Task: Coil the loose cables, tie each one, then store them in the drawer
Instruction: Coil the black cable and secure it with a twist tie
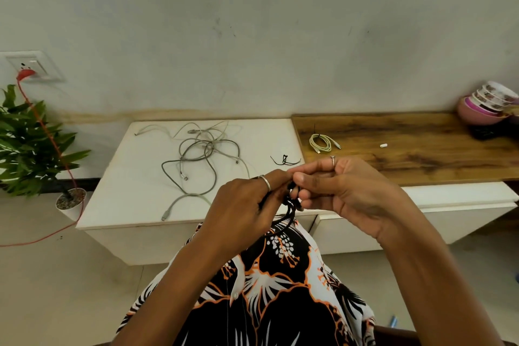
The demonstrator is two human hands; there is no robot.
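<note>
My left hand (247, 202) and my right hand (345, 191) meet in front of my chest, both gripping a coiled black cable (289, 212) whose loop hangs down between them. Fingers hide most of the coil. A tangle of loose grey cables (202, 154) lies on the white cabinet top (134, 194). One coiled, tied cream cable (323, 143) rests on the wooden counter (421, 154). Black ties (286, 160) lie near the white top's right edge. A closed white drawer front (449, 219) sits below the wooden counter.
A potted plant (31, 143) stands at the left, with a red cord (53, 146) running from a wall socket (31, 64) down to the floor. Stacked bowls (488, 107) sit at the far right of the counter. A small white piece (383, 145) lies on the wood.
</note>
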